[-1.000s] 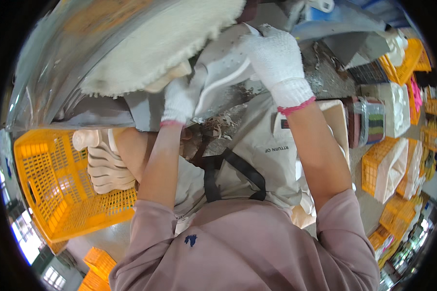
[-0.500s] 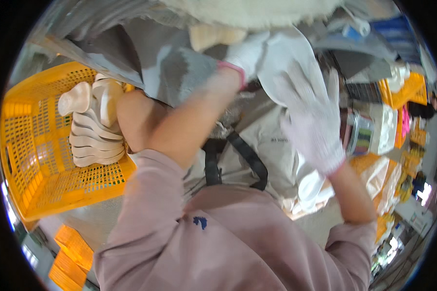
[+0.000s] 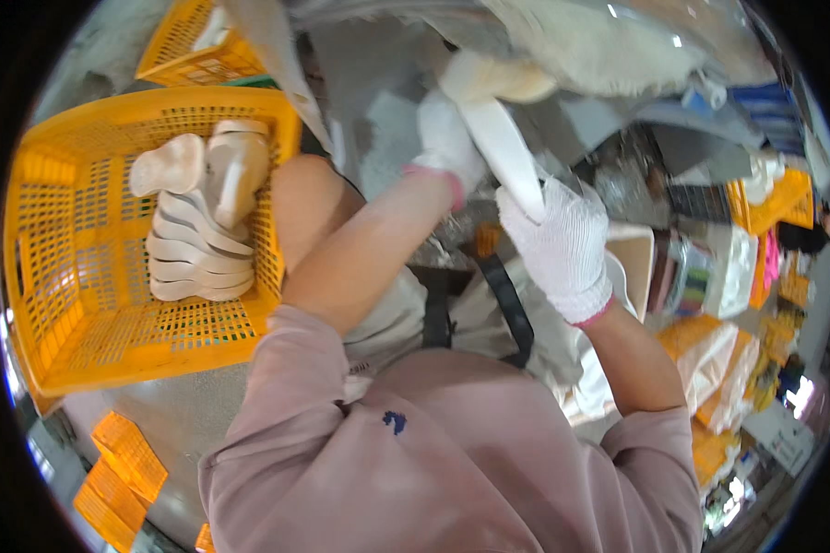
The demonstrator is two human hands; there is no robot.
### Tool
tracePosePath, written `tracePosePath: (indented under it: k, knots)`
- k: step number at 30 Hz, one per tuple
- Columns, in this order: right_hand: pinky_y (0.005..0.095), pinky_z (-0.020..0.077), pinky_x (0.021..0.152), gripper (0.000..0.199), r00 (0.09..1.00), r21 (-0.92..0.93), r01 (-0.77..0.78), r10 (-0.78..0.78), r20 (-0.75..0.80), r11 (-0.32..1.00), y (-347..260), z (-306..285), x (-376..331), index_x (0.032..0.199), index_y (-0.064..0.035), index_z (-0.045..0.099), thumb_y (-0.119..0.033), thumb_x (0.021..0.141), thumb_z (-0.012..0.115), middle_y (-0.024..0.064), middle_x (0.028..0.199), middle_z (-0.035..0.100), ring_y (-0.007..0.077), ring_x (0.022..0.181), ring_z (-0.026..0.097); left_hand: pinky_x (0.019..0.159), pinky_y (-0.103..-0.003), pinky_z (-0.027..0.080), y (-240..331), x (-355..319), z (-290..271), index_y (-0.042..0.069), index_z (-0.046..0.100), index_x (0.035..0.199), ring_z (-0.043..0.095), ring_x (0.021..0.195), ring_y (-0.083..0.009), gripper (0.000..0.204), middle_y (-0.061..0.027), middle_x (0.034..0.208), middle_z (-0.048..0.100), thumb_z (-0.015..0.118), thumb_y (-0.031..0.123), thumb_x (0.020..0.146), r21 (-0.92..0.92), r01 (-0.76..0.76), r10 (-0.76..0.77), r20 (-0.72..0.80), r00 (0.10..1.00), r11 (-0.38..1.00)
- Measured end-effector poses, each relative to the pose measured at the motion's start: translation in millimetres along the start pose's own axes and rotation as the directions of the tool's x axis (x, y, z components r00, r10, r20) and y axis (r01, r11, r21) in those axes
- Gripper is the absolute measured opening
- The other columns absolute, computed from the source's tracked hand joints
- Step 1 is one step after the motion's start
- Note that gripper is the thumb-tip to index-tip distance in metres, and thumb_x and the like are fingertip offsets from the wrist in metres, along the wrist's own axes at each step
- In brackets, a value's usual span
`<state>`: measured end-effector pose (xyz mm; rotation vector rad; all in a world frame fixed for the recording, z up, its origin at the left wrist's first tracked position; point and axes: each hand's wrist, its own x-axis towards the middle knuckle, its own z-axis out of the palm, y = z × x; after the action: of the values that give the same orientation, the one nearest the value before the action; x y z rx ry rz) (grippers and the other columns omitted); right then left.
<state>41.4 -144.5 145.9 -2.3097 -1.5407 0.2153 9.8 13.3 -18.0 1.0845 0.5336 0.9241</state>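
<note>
From the head view, both my hands have dropped from the fluffy buffing wheel. My left hand and right hand now pinch a pale, smooth shoe sole between them, just below the wheel; I judge I'm checking it. Finished soles fill the yellow basket.

We see both hands in white knit gloves with pink cuffs, the left hand at twelve o'clock and the right hand toward two, around a cream-white shoe sole. At nine o'clock a bright orange-yellow lattice crate carries pale beige soles. Our sleeves are dusty pink
</note>
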Motion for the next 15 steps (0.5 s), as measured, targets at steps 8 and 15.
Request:
tracePosePath:
  k: [8, 15]
  knots:
    - [0.0422, 0.0564, 0.064, 0.017, 0.936, -0.338, 0.141, -0.237, -0.26, 0.931, 8, 27, 42, 0.1, -0.0124, 0.076, -0.026, 0.09, 0.075, 0.0134, 0.083, 0.072, 0.0339, 0.074, 0.072, 0.099, -0.039, 0.054, 17, -25, 15, 0.006, 0.066, 0.119, 0.07, 0.107, -0.0275, 0.025, -0.0107, 0.109, 0.073, 0.053, 0.022, 0.105, 0.326, -0.147, 0.17, -0.044, 0.984, 0.934]
    - [0.035, 0.0579, 0.085, 0.037, 0.845, 0.461, -0.448, 0.194, 0.499, 0.766, -1, -13, 21, 0.118, -0.0042, 0.075, -0.024, 0.087, 0.076, 0.0147, 0.096, 0.078, 0.0209, 0.091, 0.075, 0.085, -0.047, 0.06, 37, -18, 19, 0.014, 0.064, 0.119, 0.069, 0.093, -0.0299, 0.043, -0.0073, 0.105, 0.071, 0.037, 0.046, 0.109, -0.528, 0.631, -0.643, 0.193, 0.741, 0.569]
